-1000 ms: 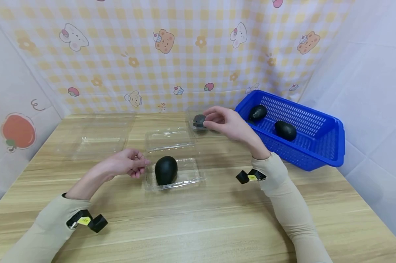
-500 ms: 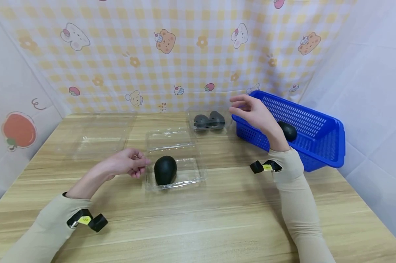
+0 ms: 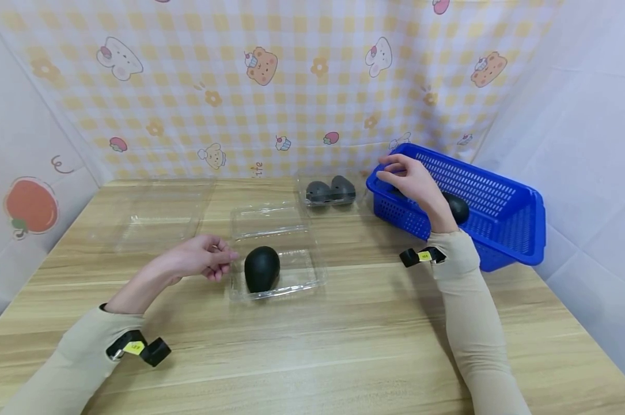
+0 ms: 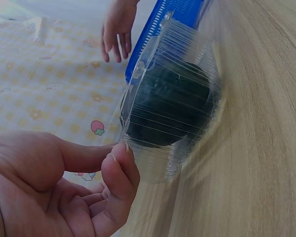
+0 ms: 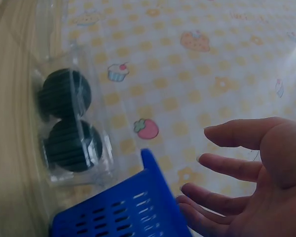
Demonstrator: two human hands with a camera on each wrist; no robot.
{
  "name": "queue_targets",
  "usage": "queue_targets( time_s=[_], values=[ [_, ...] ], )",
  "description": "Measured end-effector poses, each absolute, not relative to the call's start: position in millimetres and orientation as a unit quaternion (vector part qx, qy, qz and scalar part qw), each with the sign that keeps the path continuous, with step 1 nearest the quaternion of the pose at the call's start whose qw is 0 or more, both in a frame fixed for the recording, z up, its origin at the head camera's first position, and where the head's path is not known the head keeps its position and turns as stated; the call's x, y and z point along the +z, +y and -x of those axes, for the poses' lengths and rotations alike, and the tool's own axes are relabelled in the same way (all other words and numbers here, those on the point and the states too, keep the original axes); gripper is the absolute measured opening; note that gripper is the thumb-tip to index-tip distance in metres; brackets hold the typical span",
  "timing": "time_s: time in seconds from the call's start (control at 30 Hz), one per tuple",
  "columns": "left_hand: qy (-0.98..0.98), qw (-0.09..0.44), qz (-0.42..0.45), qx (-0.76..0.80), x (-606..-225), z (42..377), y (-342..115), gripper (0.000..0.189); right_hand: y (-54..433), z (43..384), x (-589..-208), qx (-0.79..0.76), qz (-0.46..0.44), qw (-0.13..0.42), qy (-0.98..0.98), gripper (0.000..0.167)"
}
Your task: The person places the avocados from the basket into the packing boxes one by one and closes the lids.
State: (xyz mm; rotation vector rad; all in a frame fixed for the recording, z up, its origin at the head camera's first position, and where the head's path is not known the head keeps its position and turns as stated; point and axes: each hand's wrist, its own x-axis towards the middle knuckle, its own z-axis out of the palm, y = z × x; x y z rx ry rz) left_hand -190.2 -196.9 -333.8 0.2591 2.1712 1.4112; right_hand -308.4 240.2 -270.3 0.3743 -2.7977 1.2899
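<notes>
In the head view my left hand is beside an open clear plastic clamshell box holding one dark avocado. The left wrist view shows thumb and fingertips pinching the rim of that box. My right hand hovers over the near left end of a blue perforated basket, fingers spread and holding nothing. Inside the basket one avocado shows past the wrist, and another is mostly hidden under the hand. The right wrist view has the fingers just beyond the basket's rim.
A clamshell box with two avocados stands at the back, left of the basket. Another clear box lies at the back left of the wooden table. A checked cloth hangs behind.
My right hand has let go of an avocado in the back box and moved right, over the basket. The left hand stays at the rim of the front box.
</notes>
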Motion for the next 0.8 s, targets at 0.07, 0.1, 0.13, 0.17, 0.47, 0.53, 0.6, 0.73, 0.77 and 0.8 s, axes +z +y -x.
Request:
queue_targets(
  time_s=[0.07,0.1,0.13,0.17,0.47,0.53,0.6,0.73,0.77,0.8],
  values=[
    [0.804,0.267,-0.096,0.523,-334,190,-197,0.019,243,312,-275,0.412,-0.115,0.018,-0.904,0.048],
    [0.803,0.267,-0.095,0.523,-334,190,-197,0.019,245,314,-277,0.409,-0.114,0.020,-0.905,0.048],
    [0.803,0.267,-0.096,0.524,-334,190,-197,0.019,247,316,-280,0.405,-0.111,0.023,-0.907,0.047],
    [0.803,0.267,-0.095,0.523,-334,191,-197,0.019,248,318,-282,0.402,-0.109,0.024,-0.909,0.046],
    [0.804,0.267,-0.094,0.523,-334,191,-197,0.018,258,327,-294,0.386,-0.081,0.019,-0.919,0.042],
    [0.803,0.267,-0.094,0.524,-334,191,-197,0.018,261,329,-296,0.386,-0.077,0.015,-0.919,0.043],
    [0.803,0.267,-0.094,0.525,-335,191,-197,0.018,264,332,-298,0.387,-0.076,0.015,-0.919,0.044],
    [0.803,0.267,-0.095,0.525,-335,191,-197,0.018,270,335,-301,0.387,-0.072,0.006,-0.919,0.047],
    [0.803,0.267,-0.094,0.525,-335,191,-197,0.017,271,335,-301,0.384,-0.073,-0.003,-0.920,0.048],
    [0.803,0.268,-0.095,0.525,-335,191,-197,0.017,272,335,-301,0.380,-0.074,-0.013,-0.922,0.048]
  ],
)
